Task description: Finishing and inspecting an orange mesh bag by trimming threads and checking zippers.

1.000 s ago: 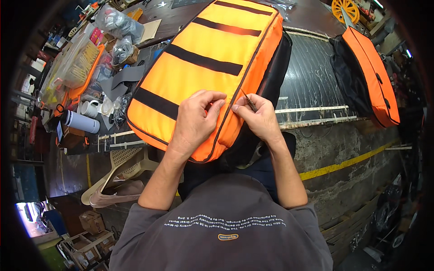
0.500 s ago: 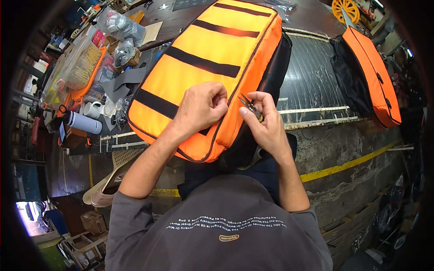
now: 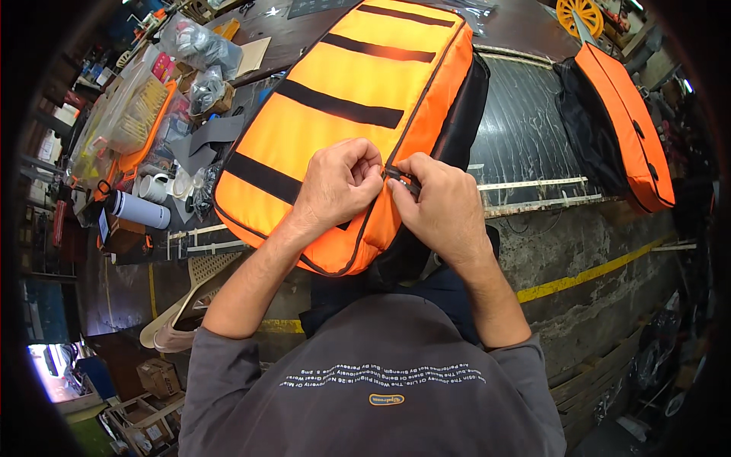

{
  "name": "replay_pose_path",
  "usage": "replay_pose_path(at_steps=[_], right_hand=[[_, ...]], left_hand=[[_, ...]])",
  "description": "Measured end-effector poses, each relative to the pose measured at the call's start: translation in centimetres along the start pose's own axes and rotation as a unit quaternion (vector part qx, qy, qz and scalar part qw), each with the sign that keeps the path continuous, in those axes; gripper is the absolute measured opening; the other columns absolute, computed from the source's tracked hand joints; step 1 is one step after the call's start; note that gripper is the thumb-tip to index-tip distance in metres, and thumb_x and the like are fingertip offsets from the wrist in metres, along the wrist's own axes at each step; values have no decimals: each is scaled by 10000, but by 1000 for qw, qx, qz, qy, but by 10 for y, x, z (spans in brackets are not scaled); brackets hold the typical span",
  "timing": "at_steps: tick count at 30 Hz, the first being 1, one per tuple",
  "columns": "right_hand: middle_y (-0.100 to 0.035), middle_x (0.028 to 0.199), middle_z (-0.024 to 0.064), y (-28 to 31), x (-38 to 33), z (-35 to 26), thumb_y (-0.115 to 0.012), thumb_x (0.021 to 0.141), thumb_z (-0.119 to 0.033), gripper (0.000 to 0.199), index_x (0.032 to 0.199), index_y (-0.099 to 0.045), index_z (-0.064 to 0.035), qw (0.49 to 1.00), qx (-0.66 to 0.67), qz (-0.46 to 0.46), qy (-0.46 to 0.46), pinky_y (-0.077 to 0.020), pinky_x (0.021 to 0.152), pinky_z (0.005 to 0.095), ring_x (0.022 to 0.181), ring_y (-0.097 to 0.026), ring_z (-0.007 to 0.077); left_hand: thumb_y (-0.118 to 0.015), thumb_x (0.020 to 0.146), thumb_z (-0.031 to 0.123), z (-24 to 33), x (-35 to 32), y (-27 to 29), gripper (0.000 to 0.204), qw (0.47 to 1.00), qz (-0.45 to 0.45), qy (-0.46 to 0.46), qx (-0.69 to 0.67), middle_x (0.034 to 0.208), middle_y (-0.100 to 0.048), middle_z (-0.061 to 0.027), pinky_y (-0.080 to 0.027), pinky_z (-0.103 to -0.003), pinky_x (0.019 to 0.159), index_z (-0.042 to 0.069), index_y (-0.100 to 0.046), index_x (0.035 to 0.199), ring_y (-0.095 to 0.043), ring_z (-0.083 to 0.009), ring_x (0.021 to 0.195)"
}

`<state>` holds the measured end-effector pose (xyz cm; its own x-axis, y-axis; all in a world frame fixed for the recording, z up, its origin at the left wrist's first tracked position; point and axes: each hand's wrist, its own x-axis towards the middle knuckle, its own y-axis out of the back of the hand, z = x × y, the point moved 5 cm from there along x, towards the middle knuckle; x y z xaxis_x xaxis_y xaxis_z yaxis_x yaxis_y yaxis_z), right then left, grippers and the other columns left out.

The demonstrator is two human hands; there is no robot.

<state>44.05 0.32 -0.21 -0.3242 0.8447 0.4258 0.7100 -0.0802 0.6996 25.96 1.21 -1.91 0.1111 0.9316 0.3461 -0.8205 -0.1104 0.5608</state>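
An orange bag (image 3: 335, 99) with black straps across its face lies in front of me, its dark piping running along the near right edge. My left hand (image 3: 343, 179) is closed in a pinch above that edge; whatever is between its fingertips is too small to make out. Just to its right, my right hand (image 3: 442, 202) is closed around small dark thread snips (image 3: 401, 177). Their tips point left at the piping, close to my left fingertips. Most of the snips is hidden by my right fingers.
A second orange and black bag (image 3: 628, 126) hangs over the table's right side. Plastic boxes (image 3: 137, 114), a white mug (image 3: 154, 186) and a pale bottle (image 3: 141, 209) crowd the left. A beige chair (image 3: 190, 297) stands below the table edge at left.
My right hand has moved left and turned over, bringing the snips from beside the bag to the piping at my left fingertips. My left hand has stayed nearly still.
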Motion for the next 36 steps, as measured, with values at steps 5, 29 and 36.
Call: replay_pose_path(at_steps=[5,29,36], right_hand=[[-762,849,172,-1,-1,-4,-810,953,-182,177,982,-707,-39,1000,-19,-10,9,-616,719,507,808,-770,408],[-578,630,-39,-53,-35,21,-829,1009,-208,352,772,-675,2,925,282,-154,-203,-398,554,281,604,-492,36],[-534,801,-118,-92,-59,45,-754,1073,-111,218,885,-663,-48,805,544,-130,-199,-357,635,232,722,-439,7]], left_hand=[[-729,886,44,3,-1,0,69,1000,-10,7,3,750,-644,-79,-533,-325,626,-4,-680,891,-623,-159,643],[-842,901,93,41,-132,92,147,932,-333,65,-128,827,-716,-67,-517,-339,617,53,-843,1042,-671,-202,668],[-910,821,115,27,-128,119,181,989,-65,75,111,827,-635,-73,-492,-362,645,45,-745,844,-632,-229,723]])
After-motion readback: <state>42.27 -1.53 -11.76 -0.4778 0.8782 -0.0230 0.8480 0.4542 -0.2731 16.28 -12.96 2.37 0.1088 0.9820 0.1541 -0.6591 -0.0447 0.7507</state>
